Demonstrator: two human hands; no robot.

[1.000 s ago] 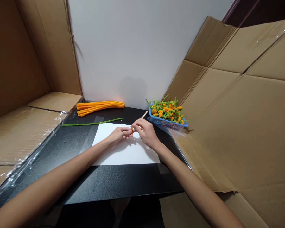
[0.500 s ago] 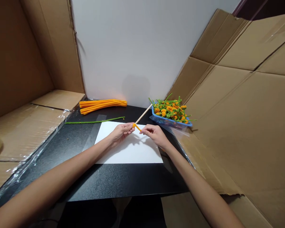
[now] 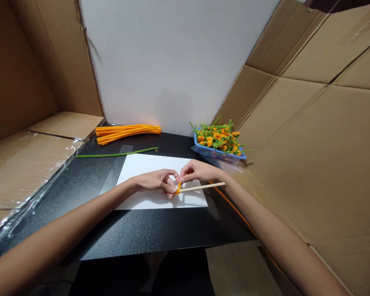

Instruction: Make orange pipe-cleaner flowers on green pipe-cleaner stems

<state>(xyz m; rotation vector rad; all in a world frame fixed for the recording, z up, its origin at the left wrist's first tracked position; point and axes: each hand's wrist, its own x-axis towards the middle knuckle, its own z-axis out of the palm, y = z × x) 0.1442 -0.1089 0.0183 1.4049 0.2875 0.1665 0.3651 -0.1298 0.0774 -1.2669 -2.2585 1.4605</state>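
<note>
Orange pipe cleaner [image 3: 179,188] wraps the tip of a thin wooden stick [image 3: 203,187], pinched between my left hand [image 3: 156,181] and right hand [image 3: 199,170]. The stick's long axis points right, nearer my right hand, above a white paper sheet [image 3: 142,168]; an orange tail [image 3: 234,211] trails away beneath my right forearm [image 3: 280,238].

The stick [image 3: 202,187] is pale wood, smooth and matt. The little orange bit [image 3: 179,188] on it looks soft and fuzzy. The long orange wires [image 3: 128,132] and the green wire [image 3: 117,154] look fuzzy too. The paper [image 3: 142,170] is white, flat and matt. The table top [image 3: 160,230] is black and a bit shiny, with tiny rough specks. The basket [image 3: 217,155] is blue plastic. The wall [image 3: 172,61] looks smooth and matt. The cardboard [image 3: 296,164] is brown, dull and creased. Clear tape [image 3: 114,174] shines on the table top, and shiny clear plastic [image 3: 43,187] runs along the cardboard's edge.
</note>
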